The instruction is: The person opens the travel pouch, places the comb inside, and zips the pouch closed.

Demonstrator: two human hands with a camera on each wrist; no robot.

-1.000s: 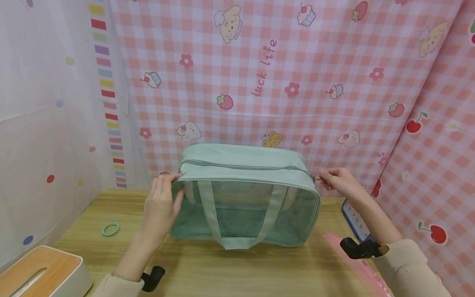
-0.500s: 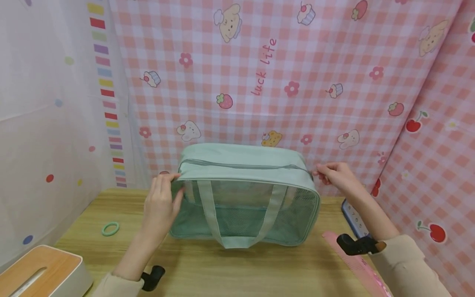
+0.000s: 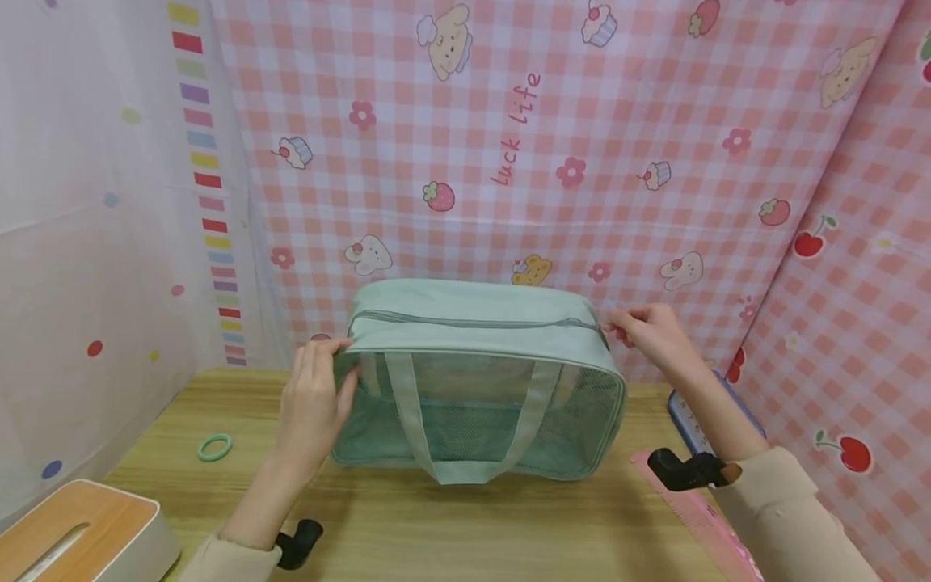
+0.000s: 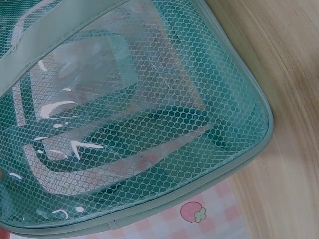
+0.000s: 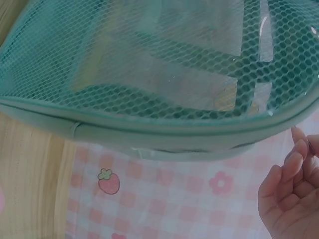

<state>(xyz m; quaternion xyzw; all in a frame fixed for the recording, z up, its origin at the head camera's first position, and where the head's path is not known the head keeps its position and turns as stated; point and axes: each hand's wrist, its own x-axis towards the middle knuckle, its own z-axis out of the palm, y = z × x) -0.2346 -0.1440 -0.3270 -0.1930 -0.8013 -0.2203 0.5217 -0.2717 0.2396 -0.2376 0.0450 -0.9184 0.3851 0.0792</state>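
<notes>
In the head view, one mint-green bag (image 3: pixel 473 424) with a see-through mesh front stands upright on the one wooden table (image 3: pixel 509 533), in the middle, before the checked cloth (image 3: pixel 575 105). One strap handle (image 3: pixel 462 472) hangs down its front, and one zipper (image 3: pixel 473 323) runs along its top. Two hands are at it, one at each end. The left hand (image 3: pixel 311 396) grips the upper left corner, fingers close together along the top edge and thumb apart below them. The right hand (image 3: pixel 650 331) has thumb and fingertips pinched together at the zipper's right end; the pull itself is too small to make out. Each wrist carries one black mount, two in all. Around the bag lie four other things: one green ring (image 3: pixel 214 458) and one tissue box (image 3: pixel 87 529) on the left, one pink comb (image 3: pixel 697 513) and one blue numbered device (image 3: pixel 691 419), partly behind the forearm, on the right. In the left wrist view, the mesh fills most of the frame; only slivers of fingertip show at its edge, and one strawberry is printed below. In the right wrist view, the right hand's fingers are curled, one fingertip reaching the bag's rim.
</notes>
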